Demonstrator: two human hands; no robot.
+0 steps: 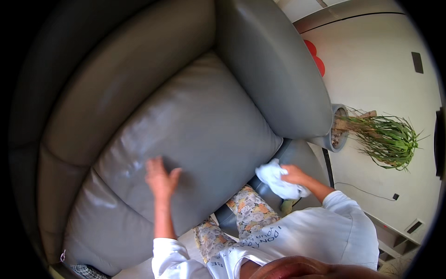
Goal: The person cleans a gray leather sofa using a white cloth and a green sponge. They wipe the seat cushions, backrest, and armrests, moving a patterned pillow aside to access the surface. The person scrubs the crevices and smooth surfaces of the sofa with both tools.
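Observation:
A grey leather-like sofa seat cushion (209, 129) spreads out before me. My left hand (161, 178) is over its left part with the fingers apart and holds nothing; whether the palm touches the cushion I cannot tell. On the right, my right hand (294, 174) grips a bunched white cloth (277, 178) near the front corner of the cushion. Part of the cloth hangs below the fingers, beside the sofa's lower front section (301, 153).
A thick sofa armrest (275, 69) rises at the upper right, and the backrest (132, 69) curves along the left. Beyond the armrest stands a potted plant (390, 139) near a pale wall. A checkered fabric item (89, 271) lies at the lower left.

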